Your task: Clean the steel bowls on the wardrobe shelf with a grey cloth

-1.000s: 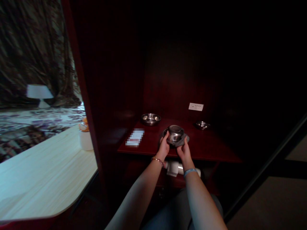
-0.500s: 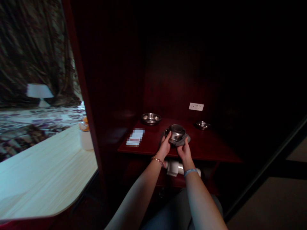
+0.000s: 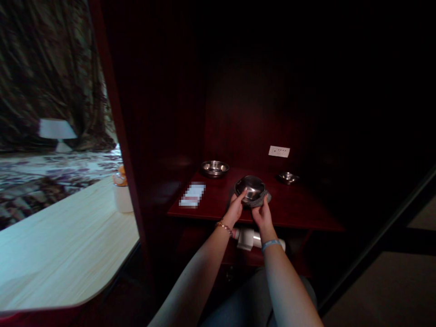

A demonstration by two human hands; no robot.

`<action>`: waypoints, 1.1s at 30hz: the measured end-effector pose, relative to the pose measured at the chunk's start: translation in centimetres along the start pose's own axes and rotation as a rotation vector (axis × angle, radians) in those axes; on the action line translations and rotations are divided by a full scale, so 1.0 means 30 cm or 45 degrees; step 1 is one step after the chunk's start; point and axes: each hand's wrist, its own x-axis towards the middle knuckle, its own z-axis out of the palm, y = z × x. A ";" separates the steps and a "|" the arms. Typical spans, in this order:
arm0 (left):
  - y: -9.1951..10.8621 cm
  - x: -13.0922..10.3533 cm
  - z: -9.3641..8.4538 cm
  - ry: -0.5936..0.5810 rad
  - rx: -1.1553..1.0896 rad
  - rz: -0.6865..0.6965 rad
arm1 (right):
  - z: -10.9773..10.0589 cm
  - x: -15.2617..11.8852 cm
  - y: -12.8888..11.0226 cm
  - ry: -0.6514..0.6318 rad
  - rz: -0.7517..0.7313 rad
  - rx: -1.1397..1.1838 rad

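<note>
A shiny metal bowl is held above the front of a dark red shelf. My left hand grips its near left side, with the thumb on the metal. At the bowl's near right edge, my right hand holds a grey cloth against it. The cloth lies between my right fingers and the bowl. A wide metal dish sits at the back left of the shelf, and a smaller metal dish at the back right.
A blurred-out flat white item lies at the shelf's left. White objects lie on a lower shelf. To the left are a pale wooden table, a white container and a lamp. A socket is on the back wall.
The bowl has turned and tilted slightly in my hands. My left thumb has shifted a little to the right across it, while my right hand has barely moved.
</note>
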 end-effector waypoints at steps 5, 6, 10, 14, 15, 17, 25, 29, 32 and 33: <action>-0.003 0.005 0.001 0.042 0.015 0.059 | -0.005 0.013 0.011 -0.002 0.010 -0.021; -0.002 0.005 0.002 0.049 0.006 0.057 | -0.007 0.015 0.013 -0.010 0.010 -0.028; 0.004 0.004 0.003 0.070 -0.051 0.051 | -0.012 0.018 0.016 -0.020 -0.013 -0.048; 0.006 0.006 -0.002 0.070 -0.079 0.073 | -0.002 0.008 0.011 0.010 -0.017 -0.019; 0.006 0.007 -0.004 0.071 -0.084 0.078 | 0.002 0.004 0.009 0.014 -0.015 -0.012; 0.005 0.010 -0.007 0.072 -0.096 0.079 | 0.008 -0.004 0.006 0.017 -0.018 -0.009; 0.013 0.018 -0.018 0.093 -0.151 -0.041 | 0.007 -0.011 -0.001 -0.003 -0.025 -0.062; 0.009 0.021 -0.021 0.105 -0.155 -0.038 | 0.006 -0.006 -0.001 0.003 -0.014 -0.041; 0.006 0.018 -0.020 0.118 -0.157 -0.004 | 0.006 -0.005 -0.002 0.049 -0.010 -0.020; 0.005 0.016 -0.019 0.122 -0.154 0.004 | 0.006 -0.005 -0.002 0.050 -0.011 -0.017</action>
